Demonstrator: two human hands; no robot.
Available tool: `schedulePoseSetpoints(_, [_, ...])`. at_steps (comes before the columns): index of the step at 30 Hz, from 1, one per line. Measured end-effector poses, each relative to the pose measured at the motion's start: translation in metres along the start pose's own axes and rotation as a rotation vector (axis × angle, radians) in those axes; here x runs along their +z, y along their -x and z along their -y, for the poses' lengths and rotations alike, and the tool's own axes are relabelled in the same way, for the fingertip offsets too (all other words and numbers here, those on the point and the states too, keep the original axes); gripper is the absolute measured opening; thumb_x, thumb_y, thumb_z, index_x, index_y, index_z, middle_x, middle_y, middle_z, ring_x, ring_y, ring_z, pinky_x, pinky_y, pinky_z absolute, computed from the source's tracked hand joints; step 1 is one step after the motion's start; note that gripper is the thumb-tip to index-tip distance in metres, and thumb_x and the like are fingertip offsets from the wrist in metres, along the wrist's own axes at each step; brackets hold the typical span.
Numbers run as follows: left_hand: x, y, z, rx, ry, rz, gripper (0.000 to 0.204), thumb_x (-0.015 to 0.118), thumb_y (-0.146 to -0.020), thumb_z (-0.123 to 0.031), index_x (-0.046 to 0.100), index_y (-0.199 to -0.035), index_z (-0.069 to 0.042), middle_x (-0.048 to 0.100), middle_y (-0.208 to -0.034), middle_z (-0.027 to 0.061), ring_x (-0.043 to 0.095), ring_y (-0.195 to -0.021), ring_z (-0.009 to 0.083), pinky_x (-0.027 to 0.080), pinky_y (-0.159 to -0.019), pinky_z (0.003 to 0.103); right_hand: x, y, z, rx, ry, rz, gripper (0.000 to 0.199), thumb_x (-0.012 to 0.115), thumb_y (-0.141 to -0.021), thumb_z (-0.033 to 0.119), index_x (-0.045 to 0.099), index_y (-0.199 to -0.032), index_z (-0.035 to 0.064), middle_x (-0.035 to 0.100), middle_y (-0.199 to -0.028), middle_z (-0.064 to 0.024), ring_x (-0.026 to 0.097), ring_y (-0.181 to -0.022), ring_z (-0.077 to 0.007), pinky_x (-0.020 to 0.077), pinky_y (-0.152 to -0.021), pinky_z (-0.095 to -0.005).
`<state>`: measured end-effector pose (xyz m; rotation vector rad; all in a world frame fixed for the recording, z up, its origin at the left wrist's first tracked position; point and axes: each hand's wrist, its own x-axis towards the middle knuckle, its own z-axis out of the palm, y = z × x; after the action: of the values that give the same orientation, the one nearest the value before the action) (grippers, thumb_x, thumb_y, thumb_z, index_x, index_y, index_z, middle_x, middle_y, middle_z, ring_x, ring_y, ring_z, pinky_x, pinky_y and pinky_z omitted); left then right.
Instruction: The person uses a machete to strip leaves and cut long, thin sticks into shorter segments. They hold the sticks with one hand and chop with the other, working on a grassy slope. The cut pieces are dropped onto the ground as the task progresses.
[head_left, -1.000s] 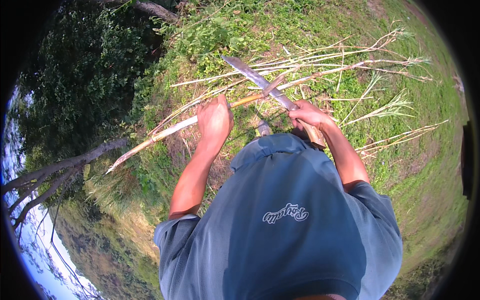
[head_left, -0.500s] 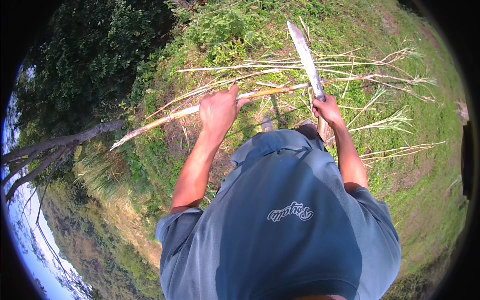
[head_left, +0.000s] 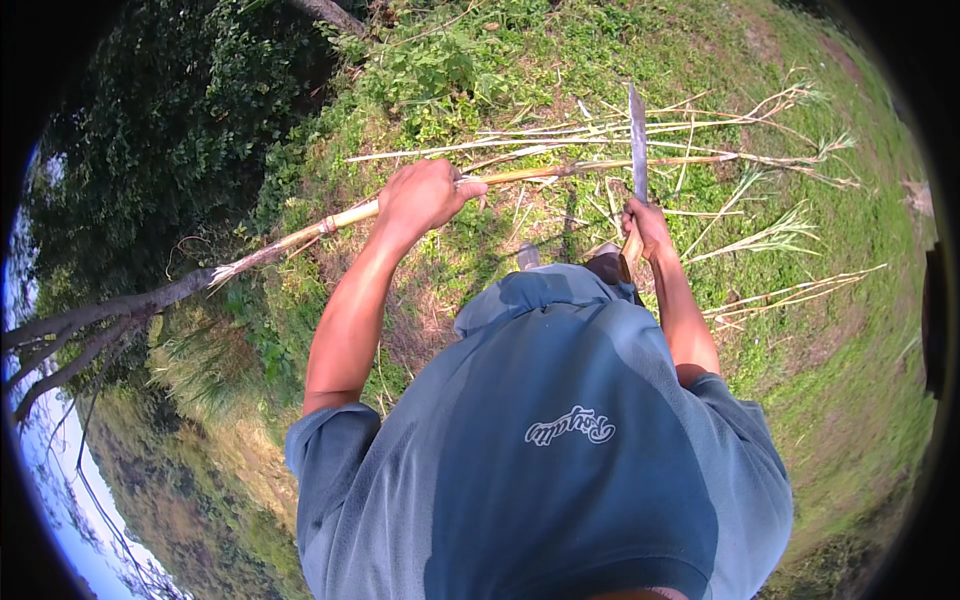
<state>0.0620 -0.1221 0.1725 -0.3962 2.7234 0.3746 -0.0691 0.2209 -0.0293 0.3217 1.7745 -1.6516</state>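
Furthest left, a bare grey branch (head_left: 180,290) reached in toward the frayed, pale end of the long yellowish stalk (head_left: 530,172), and dark bushes (head_left: 190,130) filled the background above that end. The stalk sloped up to the right across the view, in front of the person's body. The left hand (head_left: 420,195) was wrapped around it, gripping it to the left of its middle, with the thumb pointing right along it. Above the stalk, thin pale stalks (head_left: 590,131) lay on the grass, roughly in line with it. Below it came a greyish shoe (head_left: 528,256) and the person's blue-grey shirt (head_left: 570,500). Next, a machete (head_left: 639,150) crossed the right part of the stalk, its blade pointing upward; whether the two touched could not be told. The right hand (head_left: 648,228) was closed around the machete's handle, just below the stalk. Further right, below the stalk's line, lay a green leafy top (head_left: 775,237) and, lower again, a small bunch of dry stems (head_left: 800,290).
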Motion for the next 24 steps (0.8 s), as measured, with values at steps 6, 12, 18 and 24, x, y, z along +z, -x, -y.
schedulePoseSetpoints(6, [0.028, -0.017, -0.008, 0.111, -0.022, -0.118, 0.061, 0.061, -0.083, -0.060, 0.063, -0.067, -0.001, 0.064, -0.069, 0.0200, 0.065, -0.072, 0.0384, 0.050, -0.068, 0.049, 0.077, 0.046, 0.030, 0.023, 0.052, 0.504, 0.010, 0.057, -0.085, 0.014, 0.057, -0.086, 0.0041, 0.056, -0.062, -0.0022, 0.052, -0.046, -0.0100, 0.0439, -0.043, -0.0247])
schedulePoseSetpoints(12, [0.027, 0.001, 0.017, 0.159, -0.096, -0.233, 0.056, 0.058, -0.085, -0.058, 0.064, -0.073, -0.005, 0.063, -0.064, 0.0162, 0.064, -0.063, 0.0367, 0.049, -0.059, 0.048, 0.062, 0.034, 0.024, -0.083, -0.167, 0.510, 0.011, 0.058, -0.087, 0.016, 0.056, -0.087, 0.0051, 0.056, -0.063, -0.0027, 0.049, -0.044, -0.0096, 0.0406, -0.041, -0.0232])
schedulePoseSetpoints(18, [0.026, 0.041, 0.027, 0.135, -0.149, -0.387, 0.047, 0.059, -0.085, -0.054, 0.063, -0.076, -0.008, 0.063, -0.066, 0.0107, 0.064, -0.062, 0.0306, 0.049, -0.054, 0.042, -0.002, -0.005, -0.005, -0.086, -0.130, 0.028, 0.013, 0.056, -0.090, 0.019, 0.057, -0.091, 0.0056, 0.055, -0.067, -0.0014, 0.050, -0.051, -0.0096, 0.0414, -0.046, -0.0235])
schedulePoseSetpoints(24, [0.027, 0.079, 0.035, 0.230, -0.326, -0.676, 0.034, 0.074, -0.078, -0.042, 0.059, -0.073, -0.011, 0.058, -0.068, 0.0027, 0.059, -0.062, 0.0208, 0.042, -0.058, 0.033, -0.036, -0.023, -0.014, -0.096, -0.360, -0.210, 0.015, 0.058, -0.090, 0.018, 0.058, -0.094, 0.0036, 0.062, -0.076, -0.0071, 0.053, -0.057, -0.0110, 0.0437, -0.051, -0.0248])
